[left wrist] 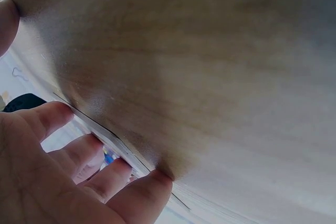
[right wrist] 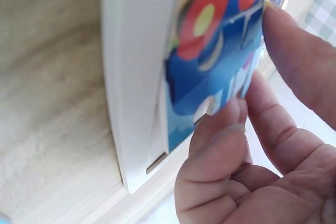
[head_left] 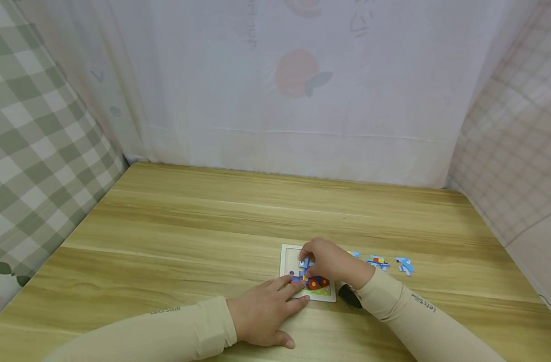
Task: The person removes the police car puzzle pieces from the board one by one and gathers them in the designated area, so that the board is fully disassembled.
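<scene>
A small jigsaw puzzle in a white-rimmed tray [head_left: 283, 266] lies on the table, its picture showing a blue vehicle with red and yellow wheels [right wrist: 203, 20]. My right hand [head_left: 329, 259] is over the tray, fingers bent, pinching a light blue puzzle piece [head_left: 304, 263] among the fitted ones; fingertips partly hide it. In the right wrist view, thumb and fingers are right at the edge of the joined pieces [right wrist: 210, 72]. From the near left, my left hand [head_left: 268, 309] rests with fingers extended, fingertips on the tray's lower left part and thumb on the table.
Loose puzzle pieces lie right of the tray: one with red and yellow [head_left: 378, 261], a blue corner-like one [head_left: 405, 266], and another partly behind the right hand [head_left: 354, 254]. A black object [head_left: 349, 295] sits under the right wrist. Curtains stand behind the wooden table [head_left: 189, 216].
</scene>
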`<state>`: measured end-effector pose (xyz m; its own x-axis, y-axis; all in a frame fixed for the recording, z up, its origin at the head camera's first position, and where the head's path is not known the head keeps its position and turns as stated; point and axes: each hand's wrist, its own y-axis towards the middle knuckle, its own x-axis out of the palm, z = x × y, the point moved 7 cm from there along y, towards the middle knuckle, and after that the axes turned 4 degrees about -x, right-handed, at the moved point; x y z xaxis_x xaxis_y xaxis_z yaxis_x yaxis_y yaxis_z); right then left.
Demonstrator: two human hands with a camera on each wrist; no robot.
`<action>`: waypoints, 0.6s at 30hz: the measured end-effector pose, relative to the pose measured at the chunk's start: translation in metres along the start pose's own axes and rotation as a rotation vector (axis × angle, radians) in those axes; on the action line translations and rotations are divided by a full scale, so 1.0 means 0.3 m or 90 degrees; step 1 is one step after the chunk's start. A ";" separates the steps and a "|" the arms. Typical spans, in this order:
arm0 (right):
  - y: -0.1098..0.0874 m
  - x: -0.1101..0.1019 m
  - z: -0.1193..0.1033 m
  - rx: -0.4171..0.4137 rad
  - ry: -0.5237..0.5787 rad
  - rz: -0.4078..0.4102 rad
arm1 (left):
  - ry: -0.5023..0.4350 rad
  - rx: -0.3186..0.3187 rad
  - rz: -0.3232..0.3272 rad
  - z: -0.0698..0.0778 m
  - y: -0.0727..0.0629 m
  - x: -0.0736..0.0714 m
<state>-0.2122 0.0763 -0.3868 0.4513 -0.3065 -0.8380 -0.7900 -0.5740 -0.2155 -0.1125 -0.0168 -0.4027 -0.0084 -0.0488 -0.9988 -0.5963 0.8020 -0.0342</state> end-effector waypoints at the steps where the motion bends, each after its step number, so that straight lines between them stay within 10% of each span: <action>1: 0.001 0.000 0.000 -0.001 0.002 0.000 | 0.000 0.001 0.000 0.000 0.000 0.000; 18: 0.002 0.000 0.006 -0.044 0.025 0.012 | -0.003 0.003 0.003 0.002 0.001 -0.001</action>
<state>-0.2134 0.0773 -0.3878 0.4542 -0.3461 -0.8209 -0.7681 -0.6189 -0.1641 -0.1122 -0.0161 -0.4026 -0.0079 -0.0420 -0.9991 -0.5927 0.8049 -0.0292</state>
